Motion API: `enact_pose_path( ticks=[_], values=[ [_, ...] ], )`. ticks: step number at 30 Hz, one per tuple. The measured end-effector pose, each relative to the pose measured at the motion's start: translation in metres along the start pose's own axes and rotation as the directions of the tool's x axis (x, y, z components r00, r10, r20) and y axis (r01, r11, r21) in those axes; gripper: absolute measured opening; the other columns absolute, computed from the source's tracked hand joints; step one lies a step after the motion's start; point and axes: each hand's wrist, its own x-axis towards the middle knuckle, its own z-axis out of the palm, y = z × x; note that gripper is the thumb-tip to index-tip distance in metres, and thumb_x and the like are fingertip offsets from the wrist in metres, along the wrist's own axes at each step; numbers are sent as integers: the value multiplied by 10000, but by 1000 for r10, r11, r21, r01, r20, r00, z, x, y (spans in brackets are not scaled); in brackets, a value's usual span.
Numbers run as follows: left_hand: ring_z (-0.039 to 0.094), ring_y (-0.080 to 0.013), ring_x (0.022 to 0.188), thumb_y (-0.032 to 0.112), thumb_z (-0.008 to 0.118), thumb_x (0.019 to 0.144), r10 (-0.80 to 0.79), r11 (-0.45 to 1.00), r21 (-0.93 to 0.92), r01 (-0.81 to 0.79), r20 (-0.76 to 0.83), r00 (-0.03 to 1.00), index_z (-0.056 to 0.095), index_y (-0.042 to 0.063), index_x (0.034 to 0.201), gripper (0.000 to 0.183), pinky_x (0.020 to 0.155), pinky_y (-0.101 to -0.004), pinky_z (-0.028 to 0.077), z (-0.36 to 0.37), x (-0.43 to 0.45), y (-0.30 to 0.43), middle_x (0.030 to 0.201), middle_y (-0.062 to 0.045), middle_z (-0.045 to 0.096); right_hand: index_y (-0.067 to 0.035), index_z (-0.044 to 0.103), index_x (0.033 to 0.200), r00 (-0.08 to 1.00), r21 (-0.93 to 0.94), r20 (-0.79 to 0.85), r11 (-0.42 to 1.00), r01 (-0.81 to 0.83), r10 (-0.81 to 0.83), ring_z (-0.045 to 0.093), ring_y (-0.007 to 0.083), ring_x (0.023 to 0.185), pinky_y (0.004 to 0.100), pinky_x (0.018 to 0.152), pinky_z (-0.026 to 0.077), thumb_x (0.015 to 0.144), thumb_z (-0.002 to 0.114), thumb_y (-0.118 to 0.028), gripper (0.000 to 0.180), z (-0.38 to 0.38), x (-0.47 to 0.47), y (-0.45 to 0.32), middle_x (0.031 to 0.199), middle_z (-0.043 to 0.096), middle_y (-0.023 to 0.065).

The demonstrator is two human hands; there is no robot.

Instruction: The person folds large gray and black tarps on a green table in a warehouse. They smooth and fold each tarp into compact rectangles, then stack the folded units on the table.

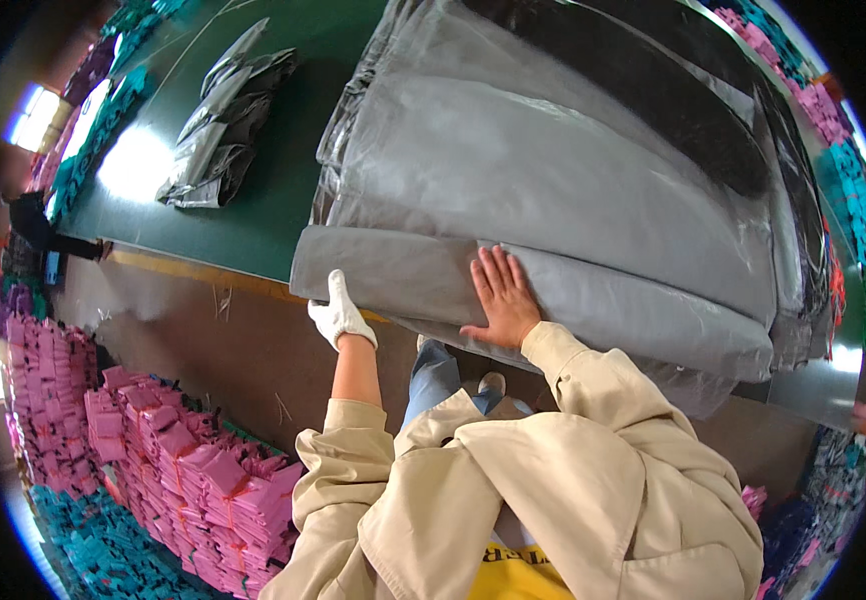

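A pile of large grey plastic sheets (538,165) lies before me on a green-topped table (290,150). Its near edge forms a long folded grey band (403,262) across the pile. My left hand (343,311), in a white glove, grips the left end of that band at its lower edge, thumb on top. The fingers of this hand are hidden beneath the plastic. Bare and flat, my right hand (506,300) presses on the band near its middle, fingers spread apart. Loose clear plastic (673,382) hangs below the band at the right.
Crumpled folded grey plastic (223,127) lies on the table to the left. Tied pink bundles (200,480) are stacked behind me at left, beside teal bundles (102,540). A person in dark clothes (46,225) is at the far left. Red strings (836,285) hang at the right.
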Motion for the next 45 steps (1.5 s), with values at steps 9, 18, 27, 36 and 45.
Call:
enact_pose_path(
  ticks=[9, 18, 27, 36, 45],
  values=[
    [618, -202, 1038, 106, 743, 873, 100, 819, -558, 131, 364, 926, 676, 2, 1214, 363, 924, -394, 520, 4, -15, 76, 1164, -74, 684, 55, 263, 1532, 999, -78, 19, 996, -35, 36, 121, 411, 1524, 495, 1246, 75, 752, 693, -660, 1142, 10, -7, -7, 1632, 170, 250],
    [634, -424, 1000, 93, 728, 724, 523, 370, -536, -759, 795, -306, 548, 60, 1358, 660, 823, -457, 534, 60, -273, 82, 1117, -209, 656, 20, 537, 1354, 728, 477, 562, 565, -673, 392, 566, 395, 1239, 476, 1069, 422, 881, 580, -675, 842, 79, -5, -20, 1353, 579, 234],
    [684, -362, 919, 193, 648, 851, 96, 70, -547, -834, 836, -540, 420, 48, 1422, 632, 802, -463, 559, 97, -307, 15, 1059, -160, 644, -60, 645, 1239, 938, 385, 30, 862, -330, 345, 577, 370, 1216, 485, 1033, 434, 944, 541, -489, 531, 75, -72, -4, 1243, 662, 176],
    [665, -341, 866, 201, 745, 755, 208, 10, -438, -899, 880, -426, 414, 104, 1473, 797, 749, -459, 560, 95, -330, -20, 981, -132, 615, -75, 586, 1114, -499, 893, -311, 69, -444, 809, 532, 316, 1117, 461, 972, 407, 765, 828, -355, 508, -27, -285, 26, 1236, 598, 92],
    [659, -270, 845, 205, 691, 808, 179, -140, -595, -791, 771, -612, 365, 40, 1499, 781, 726, -416, 561, 87, -320, -33, 964, -99, 584, -193, 641, 1174, -264, 686, 643, -387, 616, 719, 583, 208, 1055, 426, 920, 465, 777, 835, -499, 537, -43, -327, 71, 1160, 647, -7]
  ],
)
